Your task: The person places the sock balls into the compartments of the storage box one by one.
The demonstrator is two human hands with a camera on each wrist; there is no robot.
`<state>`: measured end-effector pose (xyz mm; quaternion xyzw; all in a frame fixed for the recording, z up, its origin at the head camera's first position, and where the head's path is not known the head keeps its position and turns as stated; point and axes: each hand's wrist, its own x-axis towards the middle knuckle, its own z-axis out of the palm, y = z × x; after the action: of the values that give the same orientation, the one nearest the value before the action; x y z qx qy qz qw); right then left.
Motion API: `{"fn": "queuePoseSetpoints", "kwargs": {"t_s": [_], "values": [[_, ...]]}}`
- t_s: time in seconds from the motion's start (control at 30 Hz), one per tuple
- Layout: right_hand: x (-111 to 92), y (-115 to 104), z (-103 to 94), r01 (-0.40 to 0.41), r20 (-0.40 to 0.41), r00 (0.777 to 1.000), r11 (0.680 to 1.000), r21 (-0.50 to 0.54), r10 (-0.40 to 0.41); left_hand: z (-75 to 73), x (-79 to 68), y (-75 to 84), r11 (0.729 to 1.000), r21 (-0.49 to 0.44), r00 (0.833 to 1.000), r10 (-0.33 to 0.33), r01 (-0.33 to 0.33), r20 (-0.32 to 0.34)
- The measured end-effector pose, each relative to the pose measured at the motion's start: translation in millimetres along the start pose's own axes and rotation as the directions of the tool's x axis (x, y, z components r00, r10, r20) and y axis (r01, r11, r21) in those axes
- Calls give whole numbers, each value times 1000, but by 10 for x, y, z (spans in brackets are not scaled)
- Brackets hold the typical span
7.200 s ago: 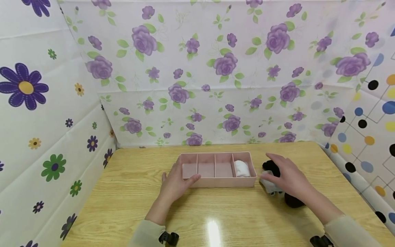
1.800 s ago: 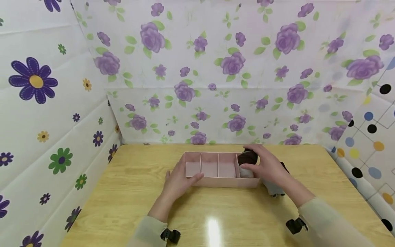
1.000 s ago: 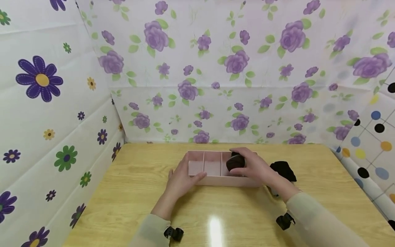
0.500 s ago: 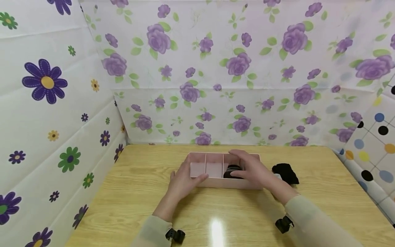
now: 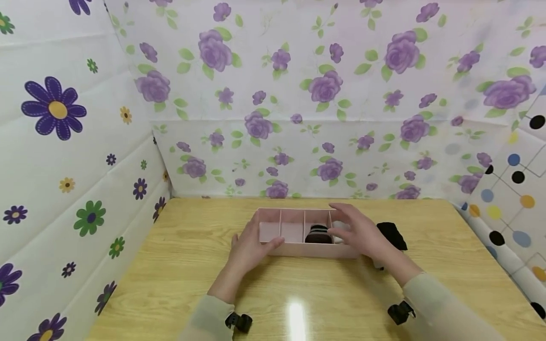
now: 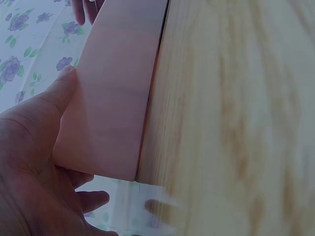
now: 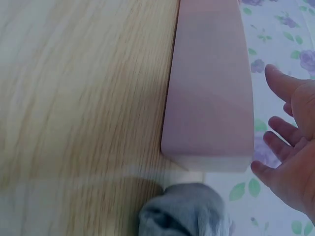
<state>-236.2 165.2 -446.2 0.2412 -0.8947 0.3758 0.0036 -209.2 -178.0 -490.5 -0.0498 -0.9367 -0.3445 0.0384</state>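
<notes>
A long pink box point(image 5: 307, 250) with dividers stands on the table. My left hand point(image 5: 247, 248) grips its left end, thumb at the front rim and fingers around the end wall, as the left wrist view shows. A dark rolled sock point(image 5: 318, 237) with grey stripes lies in the third compartment from the left. In the rightmost compartment sits a white rolled sock point(image 5: 338, 226), partly hidden by my right hand point(image 5: 362, 234). That hand is over the right end with its fingers apart, holding nothing.
Right of the box lies a black bundled sock point(image 5: 393, 235). A grey sock point(image 7: 182, 211) is by the box's right end, mostly behind my right arm in the head view. Flowered cloth point(image 5: 273, 156) hangs along the table's back edge.
My right hand carried the dark sock from the right of the box into the third compartment, let go of it and drew back rightward. My left hand has stayed on the box.
</notes>
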Motion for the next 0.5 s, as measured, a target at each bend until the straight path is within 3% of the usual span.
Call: {"fn": "queuePoseSetpoints", "kwargs": {"t_s": [0.27,0.5], "values": [[-147,71,-149,-29,-66,998,989,-147,19,-30,12,3,1000,-9,1000,-2,2,-7],[-231,174,-248,-20,-96,995,979,-204,1,-34,-12,0,1000,2,1000,-7,7,-6]]}}
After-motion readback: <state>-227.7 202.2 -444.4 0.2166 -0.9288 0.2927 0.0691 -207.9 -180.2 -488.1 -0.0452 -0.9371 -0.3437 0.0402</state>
